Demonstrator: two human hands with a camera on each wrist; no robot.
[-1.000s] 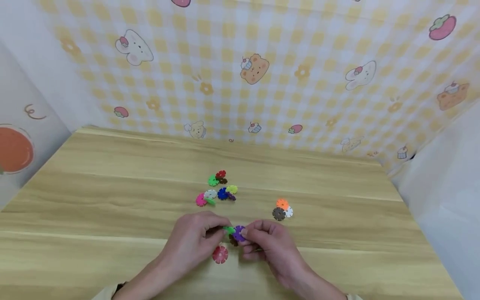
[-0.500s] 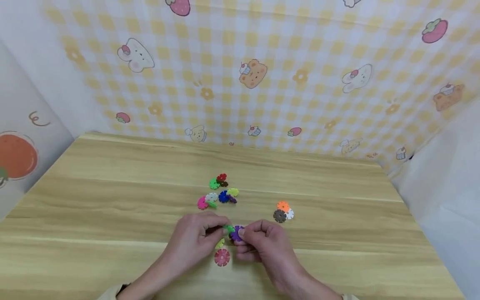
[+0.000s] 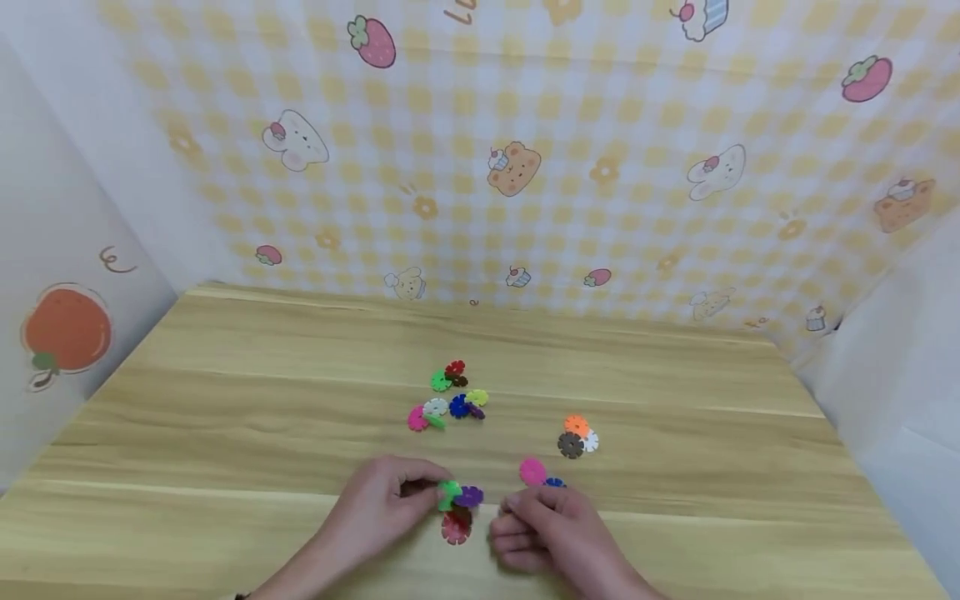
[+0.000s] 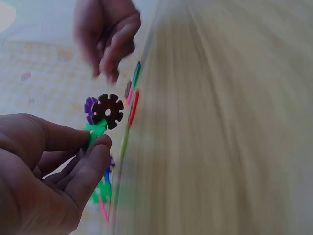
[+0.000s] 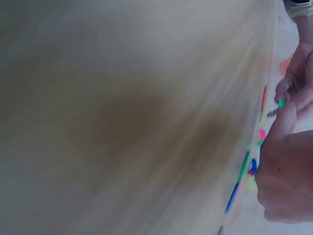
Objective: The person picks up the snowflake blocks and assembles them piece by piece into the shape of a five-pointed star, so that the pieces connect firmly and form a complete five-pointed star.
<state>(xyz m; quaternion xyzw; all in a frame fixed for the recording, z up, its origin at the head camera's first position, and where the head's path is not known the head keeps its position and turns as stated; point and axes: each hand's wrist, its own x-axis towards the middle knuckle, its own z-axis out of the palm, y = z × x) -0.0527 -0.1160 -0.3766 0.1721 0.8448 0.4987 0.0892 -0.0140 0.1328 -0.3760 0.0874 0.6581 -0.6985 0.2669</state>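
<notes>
I see the L hand (image 3: 378,508) in the lower part of the head view, a bit left of centre. It grasps a bright green disc (image 3: 448,496), which is pinched betw. thumb and fingertips. To this disc are joined a violet disc (image 3: 469,497) and a dark brown disc (image 4: 108,111). In the L wrist view these two sit just above the fingertips, w/ the brown one overlapping part of the violet one. All three are held up off the table (image 3: 262,375), at lower centre of the head view.

The R hand (image 3: 558,533) is at lower centre-right, apart from the held discs. Its grip is released, the fingers loosely bent. Just above it in the frame lie a hot pink disc (image 3: 532,472) and a blue disc (image 3: 555,482); the blue one is partly hidden by the hand.

Below the held discs, at lower centre, there is a pinkish red disc (image 3: 455,529), its upper part covered by the brown one from this angle.

Higher in the frame lie more discs, in clusters: right of centre, the orange-grey-white cluster (image 3: 573,437); near the middle, the green-red-brown cluster (image 3: 452,377), and under it, side by side, the pink-white-green cluster (image 3: 430,412) and the blue-yellow-purple cluster (image 3: 467,407). The upper half shows a checked cloth (image 3: 480,100), yellow & white, w/ cartoon prints. The R wrist view is mostly blurred.
</notes>
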